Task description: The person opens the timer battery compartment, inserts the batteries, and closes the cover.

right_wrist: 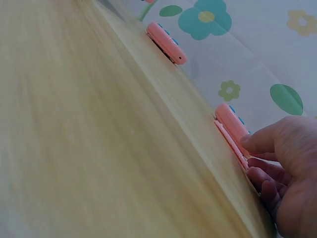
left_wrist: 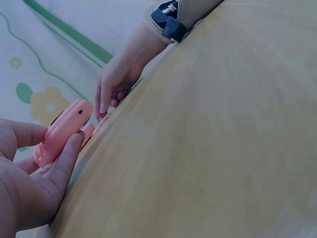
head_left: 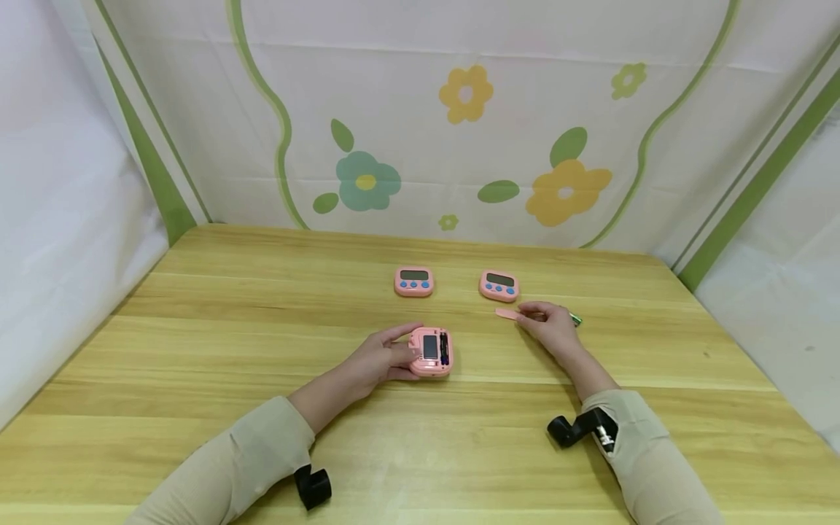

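Note:
My left hand point(head_left: 380, 359) grips a pink digital timer point(head_left: 417, 362) by its left side, back face up. Its battery compartment is uncovered, with a dark battery point(head_left: 444, 349) lying in it. In the left wrist view the timer point(left_wrist: 62, 131) is tilted between thumb and fingers. Farther right, my right hand point(head_left: 551, 328) pinches one end of a thin pink battery cover point(head_left: 506, 313) low over the table. The right wrist view shows the cover point(right_wrist: 229, 140) along the tabletop, at the fingertips. A green battery point(head_left: 576, 319) pokes out beyond the right hand, mostly hidden.
Two more pink timers with blue buttons lie face up toward the back, one in the middle point(head_left: 414, 281) and another point(head_left: 499, 286) just beyond the right hand. The wooden table point(head_left: 216, 350) ends at a flowered cloth backdrop point(head_left: 407, 109).

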The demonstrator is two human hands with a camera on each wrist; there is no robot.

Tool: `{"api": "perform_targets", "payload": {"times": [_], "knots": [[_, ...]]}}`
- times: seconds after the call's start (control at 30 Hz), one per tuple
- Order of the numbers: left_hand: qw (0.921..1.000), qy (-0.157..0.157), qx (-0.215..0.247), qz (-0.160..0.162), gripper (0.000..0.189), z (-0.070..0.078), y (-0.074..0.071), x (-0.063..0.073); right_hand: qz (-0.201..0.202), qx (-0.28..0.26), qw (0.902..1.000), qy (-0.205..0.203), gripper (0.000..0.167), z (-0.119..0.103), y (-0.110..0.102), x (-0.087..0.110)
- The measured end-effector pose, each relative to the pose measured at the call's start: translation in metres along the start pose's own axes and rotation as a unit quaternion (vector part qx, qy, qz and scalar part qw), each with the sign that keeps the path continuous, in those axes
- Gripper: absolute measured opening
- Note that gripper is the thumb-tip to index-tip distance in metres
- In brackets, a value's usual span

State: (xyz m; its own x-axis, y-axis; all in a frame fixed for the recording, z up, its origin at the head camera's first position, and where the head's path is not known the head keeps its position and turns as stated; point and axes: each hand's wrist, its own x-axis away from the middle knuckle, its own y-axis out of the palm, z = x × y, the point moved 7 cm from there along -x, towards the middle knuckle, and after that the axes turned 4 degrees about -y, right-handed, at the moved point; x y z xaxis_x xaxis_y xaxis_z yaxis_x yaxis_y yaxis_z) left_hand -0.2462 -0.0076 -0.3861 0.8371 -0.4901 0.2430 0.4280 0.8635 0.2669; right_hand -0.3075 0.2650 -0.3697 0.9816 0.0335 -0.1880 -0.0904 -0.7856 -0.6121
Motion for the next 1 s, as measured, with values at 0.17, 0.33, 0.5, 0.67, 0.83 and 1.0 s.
{"api": "perform_targets", "payload": {"times": [0.17,0.33,0.5,0.67,0.83,1.0], "knots": [[1.0000,0.000,0.000,0.002,0.052,0.0004,-0.0022,0.0001,0.003,0.017,0.9999,-0.001,0.027,0.0011,0.0025,-0.0029],[1.0000,0.001,-0.001,0.000,0.052,0.0007,-0.0026,0.0007,-0.001,0.041,0.9991,-0.005,0.026,0.0014,0.0053,-0.0052],[1.0000,0.002,-0.002,-0.001,0.052,0.0012,-0.0036,0.0005,-0.005,0.068,0.9976,-0.013,0.024,-0.0007,0.0076,-0.0076],[1.0000,0.002,-0.003,0.001,0.053,0.0012,-0.0045,0.0005,-0.006,0.081,0.9966,-0.014,0.020,-0.0026,0.0080,-0.0078],[1.0000,-0.002,0.002,0.001,0.053,-0.0003,-0.0040,0.0001,-0.006,0.067,0.9977,-0.010,0.020,-0.0028,0.0071,-0.0053],[1.0000,0.002,0.000,-0.003,0.053,0.0005,-0.0025,0.0010,-0.004,0.043,0.9991,-0.003,0.029,-0.0014,0.0054,-0.0039]]}}
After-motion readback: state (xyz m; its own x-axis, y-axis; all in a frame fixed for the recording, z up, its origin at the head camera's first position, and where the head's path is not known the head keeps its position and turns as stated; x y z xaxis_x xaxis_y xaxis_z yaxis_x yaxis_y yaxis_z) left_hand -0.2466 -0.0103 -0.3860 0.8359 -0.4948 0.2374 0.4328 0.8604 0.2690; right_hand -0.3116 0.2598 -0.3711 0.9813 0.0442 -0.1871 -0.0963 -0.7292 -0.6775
